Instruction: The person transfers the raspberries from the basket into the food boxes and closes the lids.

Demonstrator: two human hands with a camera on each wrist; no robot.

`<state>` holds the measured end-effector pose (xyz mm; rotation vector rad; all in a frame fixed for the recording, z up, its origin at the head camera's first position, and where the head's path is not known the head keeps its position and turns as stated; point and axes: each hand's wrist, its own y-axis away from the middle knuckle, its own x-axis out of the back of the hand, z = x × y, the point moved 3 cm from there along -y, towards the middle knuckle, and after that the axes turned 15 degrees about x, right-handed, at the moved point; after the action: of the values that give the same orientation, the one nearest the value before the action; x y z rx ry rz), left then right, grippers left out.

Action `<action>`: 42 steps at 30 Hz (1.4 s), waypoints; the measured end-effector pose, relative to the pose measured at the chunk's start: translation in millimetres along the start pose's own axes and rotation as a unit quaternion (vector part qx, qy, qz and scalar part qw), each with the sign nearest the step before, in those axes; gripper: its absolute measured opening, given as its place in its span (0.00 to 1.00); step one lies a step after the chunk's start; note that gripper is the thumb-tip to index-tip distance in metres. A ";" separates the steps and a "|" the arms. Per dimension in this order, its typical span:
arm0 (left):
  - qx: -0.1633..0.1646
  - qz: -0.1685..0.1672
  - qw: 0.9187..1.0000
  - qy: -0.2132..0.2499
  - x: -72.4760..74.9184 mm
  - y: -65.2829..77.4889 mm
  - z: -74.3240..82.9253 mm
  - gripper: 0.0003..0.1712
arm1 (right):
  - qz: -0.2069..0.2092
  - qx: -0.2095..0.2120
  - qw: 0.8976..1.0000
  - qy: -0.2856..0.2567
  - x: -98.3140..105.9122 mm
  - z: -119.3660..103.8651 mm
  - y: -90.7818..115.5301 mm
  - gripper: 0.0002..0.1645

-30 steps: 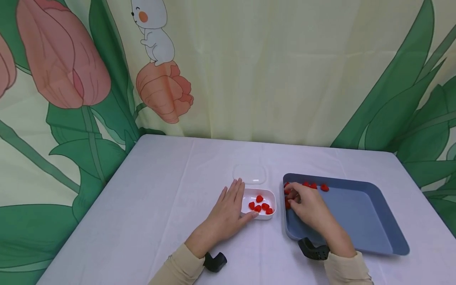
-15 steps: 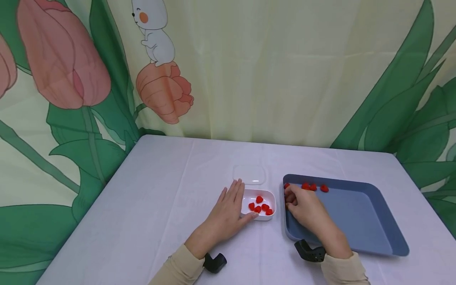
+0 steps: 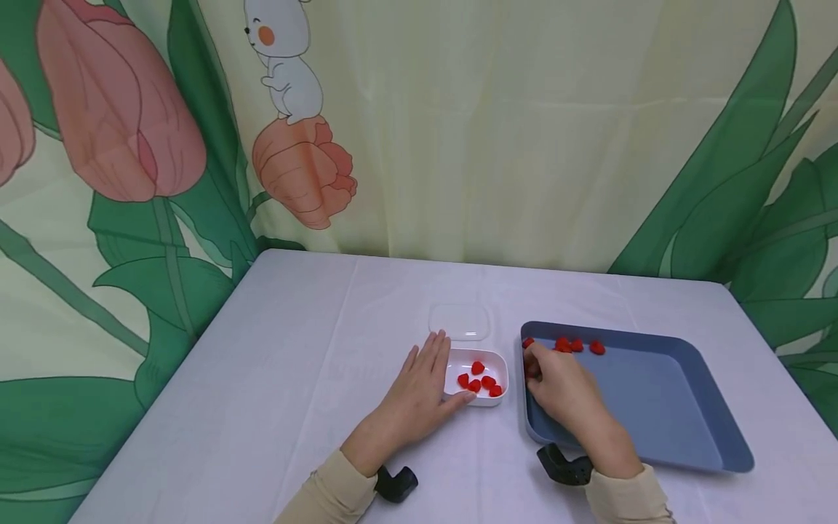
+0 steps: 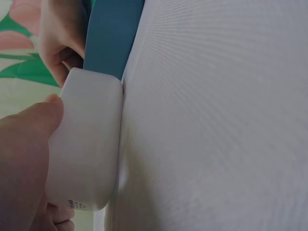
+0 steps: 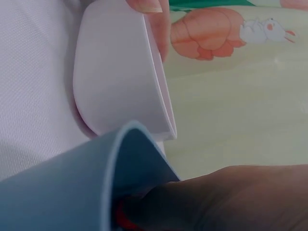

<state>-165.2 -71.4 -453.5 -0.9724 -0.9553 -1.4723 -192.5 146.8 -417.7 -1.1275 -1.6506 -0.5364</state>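
My left hand (image 3: 412, 397) lies against the left side of a small white box (image 3: 504, 389), fingers straight, thumb at its front rim. In the left wrist view, the thumb (image 4: 54, 111) touches the rim of the box. Several small red pieces (image 3: 478, 367), roughly heart-shaped, lie in the box. My right hand (image 3: 569, 389) reaches into the left side of a blue-grey tray (image 3: 641, 407), fingers curled down by its wall. In the right wrist view, a red piece (image 5: 126, 217) shows at the fingertip; the hand hides most of it.
More red pieces (image 3: 576, 346) lie along the tray's back wall, one in its far left corner (image 3: 527, 342). A clear lid (image 3: 460, 322) lies behind the white box. A printed curtain (image 3: 491, 131) hangs behind the white-covered table (image 3: 275, 364).
My right hand has shifted slightly left and its fingers have closed in by the tray's left wall, covering red pieces seen there earlier. The left hand and the white box stay in place.
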 end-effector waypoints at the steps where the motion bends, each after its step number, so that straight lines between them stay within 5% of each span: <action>1: 0.000 0.000 1.000 -0.001 0.0 0.1 0.0 0.54 | -0.001 0.000 1.000 0.002 -0.3 0.0 0.0 0.14; 26: 0.008 -0.004 1.000 -0.005 0.4 1.0 1.1 0.55 | 0.001 -0.010 1.000 -0.014 6.9 -1.9 1.6 0.17; 42: 0.005 -0.002 1.000 -0.003 1.0 0.6 0.6 0.54 | 0.066 0.012 0.997 -0.041 22.1 0.2 4.1 0.16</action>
<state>-164.6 -71.3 -452.3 -0.9686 -0.9676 -1.4669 -189.9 158.0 -398.4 -1.2445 -1.6346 -0.3893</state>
